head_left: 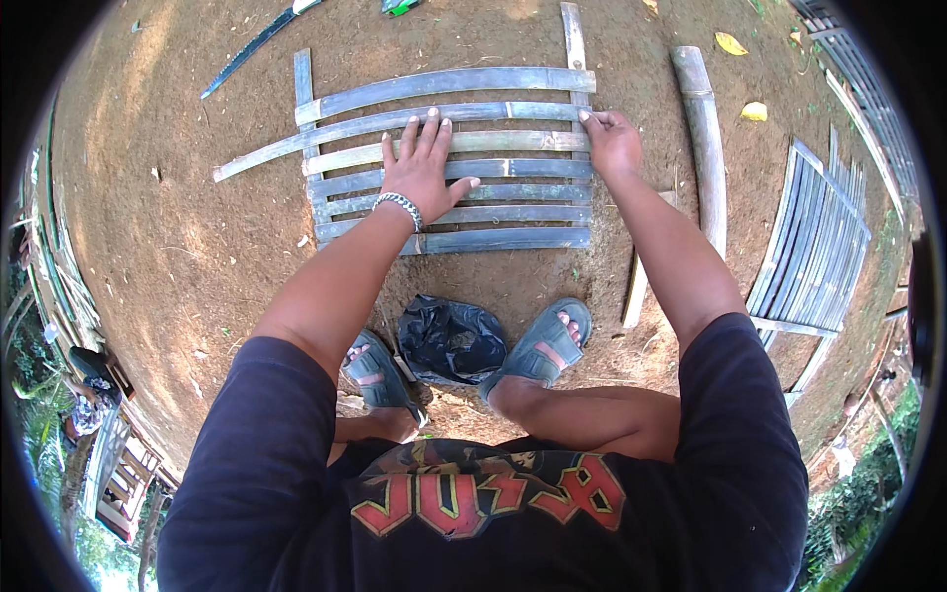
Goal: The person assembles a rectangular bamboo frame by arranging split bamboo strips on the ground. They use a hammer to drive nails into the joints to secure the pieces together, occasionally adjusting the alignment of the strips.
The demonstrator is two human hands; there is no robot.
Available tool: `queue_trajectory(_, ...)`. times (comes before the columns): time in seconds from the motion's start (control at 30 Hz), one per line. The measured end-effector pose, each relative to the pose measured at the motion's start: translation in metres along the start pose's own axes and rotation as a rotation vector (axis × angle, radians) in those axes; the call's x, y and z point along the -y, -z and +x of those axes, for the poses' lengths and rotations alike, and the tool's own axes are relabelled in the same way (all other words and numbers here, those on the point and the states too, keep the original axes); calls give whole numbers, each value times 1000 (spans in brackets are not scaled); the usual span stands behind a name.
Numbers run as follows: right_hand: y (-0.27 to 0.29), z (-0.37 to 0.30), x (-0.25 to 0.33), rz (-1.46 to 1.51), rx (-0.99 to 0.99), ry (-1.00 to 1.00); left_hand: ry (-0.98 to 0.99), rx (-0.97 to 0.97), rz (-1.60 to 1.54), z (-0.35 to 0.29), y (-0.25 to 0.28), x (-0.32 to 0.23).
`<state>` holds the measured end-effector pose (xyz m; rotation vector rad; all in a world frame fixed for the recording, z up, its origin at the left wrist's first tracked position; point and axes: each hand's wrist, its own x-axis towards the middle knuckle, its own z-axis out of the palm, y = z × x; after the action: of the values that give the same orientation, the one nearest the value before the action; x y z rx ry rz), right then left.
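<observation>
Pinching with the right hand (pixel 614 141), thumb and finger almost together, at the right end of a long bamboo strip (pixel 355 127) laid sideways over two crosspieces (pixel 573 39), reaching leftward; impossible to tell how firmly. Resting nearer its middle with the left hand (pixel 419 176), open, grasping nothing.

Left grip (pixel 418 175) spans slats (pixel 513 141) — right grip (pixel 614 143) pinches one.

Bamboo slats (pixel 518 168) are grey-blue and pale tan. The black T-shirt (pixel 247 454) bears red, yellow-edged lettering (pixel 433 501). The soil (pixel 197 247) is brown.
</observation>
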<state>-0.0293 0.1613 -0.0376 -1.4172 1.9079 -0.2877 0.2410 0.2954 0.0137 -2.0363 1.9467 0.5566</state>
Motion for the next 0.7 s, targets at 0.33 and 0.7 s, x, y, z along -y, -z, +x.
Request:
queue_trajectory(0.33, 2, -4, 8, 12, 32, -72, -46, -403, -42, 84, -5, -32)
queue_trajectory(0.7, -17, 10, -37, -209, -87, 12, -64, -500, 59, 97, 13, -58)
